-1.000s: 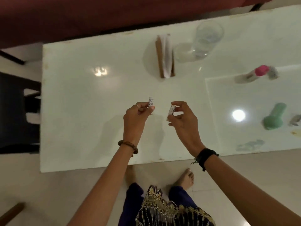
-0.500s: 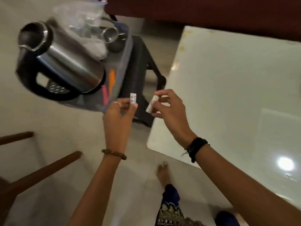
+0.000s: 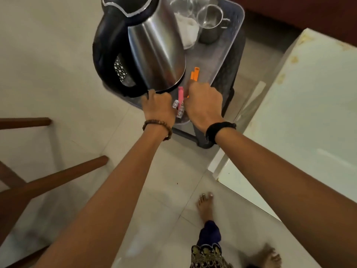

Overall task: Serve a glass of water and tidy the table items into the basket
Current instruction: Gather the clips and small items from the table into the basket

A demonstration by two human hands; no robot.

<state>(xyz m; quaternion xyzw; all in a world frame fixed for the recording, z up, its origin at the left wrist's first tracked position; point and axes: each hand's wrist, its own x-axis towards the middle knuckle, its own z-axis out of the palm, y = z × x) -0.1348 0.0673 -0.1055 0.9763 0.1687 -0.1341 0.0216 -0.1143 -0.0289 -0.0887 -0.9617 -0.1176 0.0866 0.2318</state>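
Note:
A clear plastic basket [image 3: 234, 33] stands on a black stool beside the table. Both my hands reach over its near end. My left hand [image 3: 159, 106] pinches a small white patterned cap [image 3: 175, 104] right by the steel kettle's [image 3: 150, 45] base. My right hand [image 3: 202, 105] is closed around a small white tube [image 3: 180, 111], whose lower end shows between the two hands. A pink stick [image 3: 180, 95] and an orange stick [image 3: 195, 74] lie in the basket just beyond my fingers.
The basket also holds a steel mug [image 3: 209, 22], a clear glass [image 3: 181, 6] and white paper. The white table [image 3: 309, 105] edge runs along the right. Brown wooden chair legs [image 3: 63, 175] cross the tiled floor at left. My bare feet stand below.
My view swung from the table to the basket. Both hands carried the cap and tube leftward and lowered them into the basket's near end, closer together than before.

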